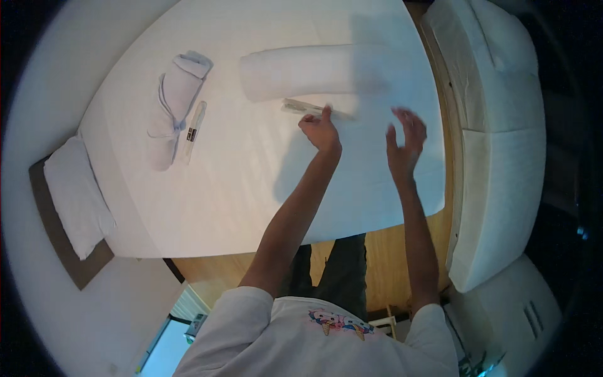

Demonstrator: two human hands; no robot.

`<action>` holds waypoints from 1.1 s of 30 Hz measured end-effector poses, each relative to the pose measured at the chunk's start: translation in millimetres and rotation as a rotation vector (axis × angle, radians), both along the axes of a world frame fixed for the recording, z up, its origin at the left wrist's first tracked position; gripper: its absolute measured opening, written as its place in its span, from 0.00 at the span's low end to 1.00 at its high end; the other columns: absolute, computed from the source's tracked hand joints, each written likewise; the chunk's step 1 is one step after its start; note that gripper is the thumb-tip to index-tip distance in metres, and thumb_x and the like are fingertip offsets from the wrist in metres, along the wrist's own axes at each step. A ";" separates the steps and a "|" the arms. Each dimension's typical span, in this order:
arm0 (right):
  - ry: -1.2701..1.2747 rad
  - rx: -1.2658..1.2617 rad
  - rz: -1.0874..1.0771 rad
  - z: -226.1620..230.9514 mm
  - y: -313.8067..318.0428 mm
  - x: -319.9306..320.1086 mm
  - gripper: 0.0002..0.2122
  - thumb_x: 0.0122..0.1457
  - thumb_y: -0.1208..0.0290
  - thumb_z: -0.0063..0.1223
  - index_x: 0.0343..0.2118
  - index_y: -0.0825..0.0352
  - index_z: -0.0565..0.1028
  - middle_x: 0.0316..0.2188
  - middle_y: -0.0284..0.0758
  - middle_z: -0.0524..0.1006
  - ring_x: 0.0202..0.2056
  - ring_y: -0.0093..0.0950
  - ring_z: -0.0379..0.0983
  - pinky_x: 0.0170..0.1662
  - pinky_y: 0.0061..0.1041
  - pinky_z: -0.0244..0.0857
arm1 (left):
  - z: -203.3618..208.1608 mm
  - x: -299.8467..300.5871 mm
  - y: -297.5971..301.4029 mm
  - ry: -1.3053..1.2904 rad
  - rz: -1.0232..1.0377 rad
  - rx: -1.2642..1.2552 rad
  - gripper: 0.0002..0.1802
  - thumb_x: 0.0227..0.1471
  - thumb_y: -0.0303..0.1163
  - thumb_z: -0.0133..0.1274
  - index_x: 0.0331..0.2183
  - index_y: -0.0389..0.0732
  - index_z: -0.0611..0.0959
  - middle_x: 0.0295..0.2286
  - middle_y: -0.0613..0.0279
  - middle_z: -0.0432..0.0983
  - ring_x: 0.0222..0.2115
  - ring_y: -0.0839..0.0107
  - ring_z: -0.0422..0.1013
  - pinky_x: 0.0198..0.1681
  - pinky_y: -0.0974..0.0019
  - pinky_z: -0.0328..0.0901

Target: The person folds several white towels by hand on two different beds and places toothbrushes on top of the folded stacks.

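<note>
My left hand [320, 131] is closed at the near edge of a slim, clear-wrapped packet [301, 106], its thumb and fingers pinching it. What is inside the wrapper is too blurred to name. Just beyond the packet lies a thick white towel roll [308, 72]. To the right, my right hand [408, 141] hovers over the bed with its fingers apart, holding nothing. A rolled, tucked white towel [180, 94] rests further left. Beside it lies a second slim clear packet [195, 129] with a dark printed patch.
Everything lies on a white-sheeted bed [226, 188]. A white pillow [80, 195] sits at the left end on a brown board. Along the right runs a pale upholstered seat [502, 169]. Wooden floor [389, 257] shows below the near bed edge.
</note>
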State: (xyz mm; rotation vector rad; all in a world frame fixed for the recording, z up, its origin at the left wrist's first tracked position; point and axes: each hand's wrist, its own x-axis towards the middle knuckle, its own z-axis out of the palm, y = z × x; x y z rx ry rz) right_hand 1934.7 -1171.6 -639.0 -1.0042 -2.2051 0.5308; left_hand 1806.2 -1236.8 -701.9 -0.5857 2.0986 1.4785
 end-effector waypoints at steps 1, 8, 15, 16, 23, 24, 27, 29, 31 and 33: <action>0.054 0.022 0.092 11.0 21.0 -22.7 0.16 0.42 0.77 0.51 0.38 0.62 0.70 0.38 0.34 0.68 0.44 0.32 0.60 0.49 0.34 0.49 | -5.2 -1.2 5.3 0.113 -0.057 -0.219 0.23 0.40 0.38 0.54 0.35 0.34 0.65 0.28 0.59 0.66 0.28 0.68 0.65 0.29 0.67 0.62; -0.426 -0.069 0.578 -12.5 125.4 -131.2 0.37 0.36 0.48 0.55 0.50 0.62 0.59 0.46 0.39 0.66 0.48 0.37 0.60 0.52 0.32 0.49 | -23.5 7.0 30.4 -0.026 0.362 0.474 0.16 0.44 0.33 0.46 0.35 0.34 0.67 0.35 0.56 0.66 0.32 0.66 0.65 0.34 0.63 0.61; -0.937 -0.754 0.900 -12.7 101.5 -132.0 0.53 0.21 0.32 0.52 0.51 0.69 0.58 0.45 0.46 0.65 0.47 0.40 0.62 0.51 0.35 0.53 | -15.7 -4.8 28.9 -0.185 0.480 0.831 0.22 0.52 0.43 0.36 0.45 0.40 0.65 0.40 0.59 0.65 0.42 0.64 0.62 0.46 0.62 0.59; -0.826 -0.549 0.773 -15.6 92.8 -129.0 0.53 0.23 0.33 0.52 0.51 0.69 0.57 0.46 0.47 0.64 0.48 0.40 0.61 0.51 0.33 0.53 | -14.2 -6.2 23.7 -0.188 0.428 0.892 0.22 0.52 0.43 0.36 0.45 0.40 0.65 0.41 0.59 0.65 0.43 0.64 0.61 0.46 0.62 0.59; -0.542 -0.944 0.757 27.7 67.0 -121.0 0.47 0.32 0.51 0.60 0.54 0.69 0.50 0.51 0.47 0.58 0.51 0.39 0.56 0.53 0.29 0.48 | 27.5 5.0 -1.7 -0.235 0.525 1.107 0.22 0.53 0.42 0.35 0.45 0.37 0.65 0.43 0.57 0.63 0.44 0.65 0.61 0.48 0.63 0.58; -0.490 -0.992 0.799 39.4 64.2 -124.9 0.45 0.33 0.54 0.60 0.54 0.69 0.51 0.49 0.47 0.60 0.50 0.38 0.57 0.53 0.29 0.49 | 35.9 1.3 -7.9 -0.226 0.526 1.147 0.21 0.53 0.41 0.35 0.43 0.36 0.65 0.41 0.56 0.64 0.43 0.64 0.62 0.47 0.62 0.59; -0.407 -1.090 0.822 69.5 54.1 -148.3 0.43 0.32 0.58 0.61 0.53 0.69 0.54 0.45 0.46 0.64 0.47 0.36 0.61 0.51 0.29 0.52 | 66.0 -19.3 -21.8 -0.184 0.530 1.173 0.20 0.53 0.39 0.35 0.42 0.34 0.66 0.42 0.56 0.64 0.43 0.65 0.62 0.48 0.64 0.58; -0.373 -1.145 0.808 98.1 36.6 -180.0 0.43 0.30 0.57 0.62 0.52 0.68 0.56 0.43 0.45 0.66 0.44 0.35 0.63 0.49 0.30 0.54 | 83.2 -54.1 -41.5 -0.208 0.553 1.262 0.18 0.52 0.35 0.35 0.42 0.34 0.66 0.41 0.57 0.65 0.43 0.66 0.62 0.49 0.65 0.57; -0.317 -0.964 0.830 127.5 13.2 -213.3 0.39 0.30 0.60 0.62 0.50 0.67 0.59 0.41 0.43 0.68 0.43 0.34 0.65 0.48 0.30 0.55 | 96.3 -88.8 -62.2 -0.144 0.471 1.458 0.16 0.51 0.34 0.35 0.41 0.36 0.67 0.41 0.59 0.65 0.43 0.70 0.62 0.49 0.68 0.55; -0.314 -0.894 0.844 136.4 6.3 -259.4 0.38 0.30 0.63 0.62 0.49 0.68 0.61 0.40 0.42 0.70 0.42 0.34 0.65 0.48 0.30 0.56 | 121.1 -135.3 -81.5 -0.089 0.451 1.427 0.16 0.51 0.34 0.35 0.41 0.36 0.67 0.40 0.59 0.66 0.41 0.69 0.63 0.47 0.67 0.56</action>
